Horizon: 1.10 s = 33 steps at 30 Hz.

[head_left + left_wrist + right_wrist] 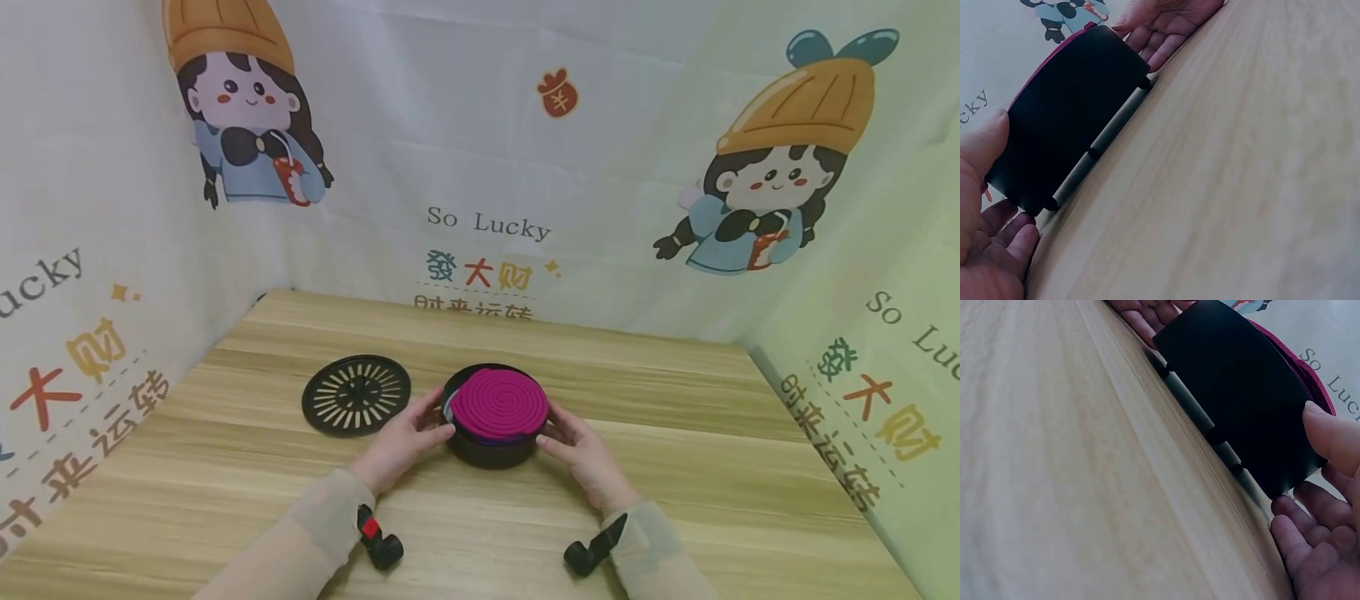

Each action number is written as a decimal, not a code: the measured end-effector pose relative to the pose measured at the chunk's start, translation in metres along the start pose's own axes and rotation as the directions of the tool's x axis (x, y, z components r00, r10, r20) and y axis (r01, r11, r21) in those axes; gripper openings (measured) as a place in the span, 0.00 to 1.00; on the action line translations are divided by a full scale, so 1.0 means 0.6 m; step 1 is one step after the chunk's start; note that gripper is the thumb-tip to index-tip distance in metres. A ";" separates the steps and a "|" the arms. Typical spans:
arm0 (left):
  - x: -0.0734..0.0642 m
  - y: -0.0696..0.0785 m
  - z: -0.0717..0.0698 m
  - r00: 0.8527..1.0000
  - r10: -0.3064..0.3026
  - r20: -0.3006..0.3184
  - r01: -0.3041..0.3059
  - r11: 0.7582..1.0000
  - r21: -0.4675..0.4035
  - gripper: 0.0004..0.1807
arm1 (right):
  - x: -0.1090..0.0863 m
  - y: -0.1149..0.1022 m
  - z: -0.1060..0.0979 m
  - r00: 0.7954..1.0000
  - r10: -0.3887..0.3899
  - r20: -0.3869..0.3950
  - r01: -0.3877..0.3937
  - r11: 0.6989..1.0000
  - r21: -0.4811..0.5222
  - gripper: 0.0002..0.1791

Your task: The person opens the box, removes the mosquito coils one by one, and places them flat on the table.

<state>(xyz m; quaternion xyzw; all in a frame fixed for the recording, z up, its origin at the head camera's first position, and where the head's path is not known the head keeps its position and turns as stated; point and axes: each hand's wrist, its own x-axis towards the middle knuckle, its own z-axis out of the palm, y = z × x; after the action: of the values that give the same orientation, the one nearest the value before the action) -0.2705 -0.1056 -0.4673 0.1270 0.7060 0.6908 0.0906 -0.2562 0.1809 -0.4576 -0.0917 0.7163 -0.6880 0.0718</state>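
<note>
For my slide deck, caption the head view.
Left fingers and right fingers grip a black container holding a magenta coil; a slotted disc lies to its left.

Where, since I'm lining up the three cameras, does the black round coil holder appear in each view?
Head: lower middle, the black round coil holder sits between the left hand and the right hand.
Left wrist: upper left, the holder seen side-on, slanting.
Right wrist: upper right, the holder again side-on, slanting.
Shared landmark: the magenta spiral coil at its top, just an edge in both wrist views.
</note>
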 end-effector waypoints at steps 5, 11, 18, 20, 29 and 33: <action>-0.001 0.000 0.000 1.000 -0.004 -0.007 0.004 1.000 0.005 0.41 | 0.000 0.000 0.001 1.000 0.004 -0.003 -0.004 1.000 -0.001 0.36; 0.001 -0.003 -0.002 1.000 0.005 -0.013 -0.005 0.999 0.033 0.41 | 0.001 -0.006 0.004 1.000 0.012 -0.024 -0.012 1.000 -0.002 0.33; 0.003 -0.004 -0.001 1.000 -0.011 -0.016 0.012 1.000 0.014 0.41 | 0.002 -0.025 0.015 0.997 0.027 -0.076 -0.026 0.999 0.018 0.31; 0.002 -0.004 -0.002 1.000 -0.007 -0.010 0.007 1.000 0.011 0.41 | 0.007 -0.032 0.018 0.994 0.040 -0.098 -0.038 0.999 0.013 0.31; 0.003 -0.003 -0.003 1.000 -0.001 0.004 0.001 1.000 0.015 0.42 | 0.041 -0.053 0.023 0.986 0.101 -0.133 -0.108 0.993 -0.044 0.29; 0.001 -0.003 -0.003 1.000 0.008 0.000 -0.008 1.000 0.012 0.42 | 0.052 -0.059 0.026 0.986 0.118 -0.122 -0.124 0.991 -0.047 0.29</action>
<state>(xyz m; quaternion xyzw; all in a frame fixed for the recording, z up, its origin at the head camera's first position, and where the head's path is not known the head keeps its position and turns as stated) -0.2716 -0.1069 -0.4689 0.1302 0.7095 0.6870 0.0871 -0.2817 0.1574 -0.4225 -0.0088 0.7419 -0.6670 0.0683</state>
